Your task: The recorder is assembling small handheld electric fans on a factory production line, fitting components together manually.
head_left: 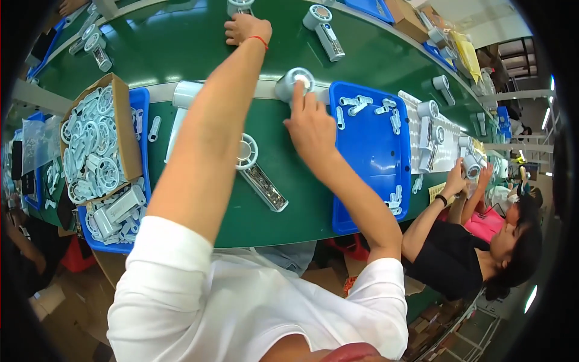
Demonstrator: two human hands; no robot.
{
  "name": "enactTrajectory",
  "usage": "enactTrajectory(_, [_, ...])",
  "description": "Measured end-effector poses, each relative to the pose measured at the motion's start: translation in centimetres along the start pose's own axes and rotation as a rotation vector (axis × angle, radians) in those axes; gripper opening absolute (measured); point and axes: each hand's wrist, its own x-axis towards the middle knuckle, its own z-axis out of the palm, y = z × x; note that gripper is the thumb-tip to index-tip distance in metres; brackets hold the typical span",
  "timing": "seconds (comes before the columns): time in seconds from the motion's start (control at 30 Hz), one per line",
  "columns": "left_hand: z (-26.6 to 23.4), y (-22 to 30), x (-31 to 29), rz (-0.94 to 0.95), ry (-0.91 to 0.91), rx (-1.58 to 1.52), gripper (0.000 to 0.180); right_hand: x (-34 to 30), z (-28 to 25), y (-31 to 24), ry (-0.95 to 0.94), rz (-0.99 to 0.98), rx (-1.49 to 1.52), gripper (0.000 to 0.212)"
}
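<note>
My left hand (247,30), with a red cord on its wrist, reaches to the far side of the green work surface. Its fingers are closed on the handle of a pale blue handheld fan (240,6), which the hand partly covers. Nearer, my right hand (312,128) is open, fingertips resting on the round head of another fan (288,87) at the metal rail. Its thumb stands apart. Between my forearms lies a fan with its handle uncovered (263,187), circuit board showing. A pale housing (188,93) is partly hidden behind my left forearm.
At the left, a cardboard box (123,120) full of pale fan parts stands on a blue tray (145,114). A blue tray (371,157) with several small covers lies at the right. Another fan (325,33) lies beyond the rail (265,89). Co-workers sit at the right.
</note>
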Motion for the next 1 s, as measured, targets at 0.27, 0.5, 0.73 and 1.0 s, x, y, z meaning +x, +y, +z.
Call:
enactTrajectory(0.27, [-17.5, 3.8, -2.0, 0.445, -0.096, -0.980, 0.019, -0.4, 2.0, 16.6, -0.069, -0.350, -0.016, 0.015])
enactTrajectory(0.5, [-30.0, -5.8, -13.2, 0.523, -0.497, -1.332, 0.024, -3.7, -0.3, 20.1, -0.224, -0.182, 0.010, 0.047])
enactTrajectory(0.73, [-26.8, -20.6, -23.1, 0.130, -0.745, -1.143, 0.045, -7.4, -7.7, 8.5, -0.264, 0.091, 1.023, 0.040])
enactTrajectory(1.0, [-22.2, -21.9, -25.6, 0.203, -1.011, -0.938, 0.079, -14.4, -8.3, -5.2, -0.273, 0.388, 1.827, 0.042])
